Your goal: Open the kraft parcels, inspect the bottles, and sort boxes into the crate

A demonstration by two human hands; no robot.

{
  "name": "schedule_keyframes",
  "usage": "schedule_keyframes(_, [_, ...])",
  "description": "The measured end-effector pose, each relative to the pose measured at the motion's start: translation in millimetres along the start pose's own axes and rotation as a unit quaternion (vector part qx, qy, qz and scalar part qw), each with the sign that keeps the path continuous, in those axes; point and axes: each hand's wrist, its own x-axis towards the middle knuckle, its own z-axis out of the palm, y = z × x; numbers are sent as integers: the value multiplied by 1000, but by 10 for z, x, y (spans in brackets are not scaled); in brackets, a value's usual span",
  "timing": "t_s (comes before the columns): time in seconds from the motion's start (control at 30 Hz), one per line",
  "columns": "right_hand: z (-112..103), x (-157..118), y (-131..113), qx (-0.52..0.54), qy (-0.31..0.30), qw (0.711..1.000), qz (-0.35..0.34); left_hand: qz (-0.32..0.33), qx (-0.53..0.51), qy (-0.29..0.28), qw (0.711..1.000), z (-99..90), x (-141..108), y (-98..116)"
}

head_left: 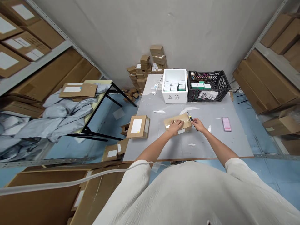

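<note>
Resting on a cardboard box (186, 118) mid-table, the left hand (175, 127) lay spread, while the right hand (198, 124) pinched a knife (191, 119) by the box's right end.

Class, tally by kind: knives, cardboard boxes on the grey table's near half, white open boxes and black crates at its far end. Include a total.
Knife: 1
Cardboard boxes: 2
White open box: 1
Black crate: 1
Total: 5
</note>
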Motion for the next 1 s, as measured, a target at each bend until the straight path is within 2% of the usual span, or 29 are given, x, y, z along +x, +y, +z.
schedule_keyframes(0.13, [60, -235, -13, 93, -20, 992, 78, -21, 0, 38, 999, 48, 5, 218])
schedule_keyframes(0.23, [30, -375, -40, 157, -45, 982, 97, -19, 1, 51, 999, 120, 10, 331])
schedule_keyframes(0.33, [-105, -435, -60, 181, -62, 976, 103, -23, 2, 53, 998, 146, 31, 375])
schedule_keyframes(0.5, [-484, -374, -9, 85, -87, 988, 91, -67, -11, 29, 997, 95, 146, 424])
schedule_keyframes(0.67, [-746, -253, 97, 11, -149, 988, 26, -84, -20, 36, 996, 85, 196, 477])
schedule_keyframes(0.73, [-793, -202, 133, -54, -171, 984, -14, -80, -20, 34, 996, 94, 174, 471])
schedule_keyframes(0.83, [-815, -124, 175, -173, -167, 968, -70, -79, -30, 21, 996, 99, 128, 430])
schedule_keyframes(1.0, [-707, -10, 165, -280, -156, 938, -133, -69, -41, -2, 997, 78, 72, 353])
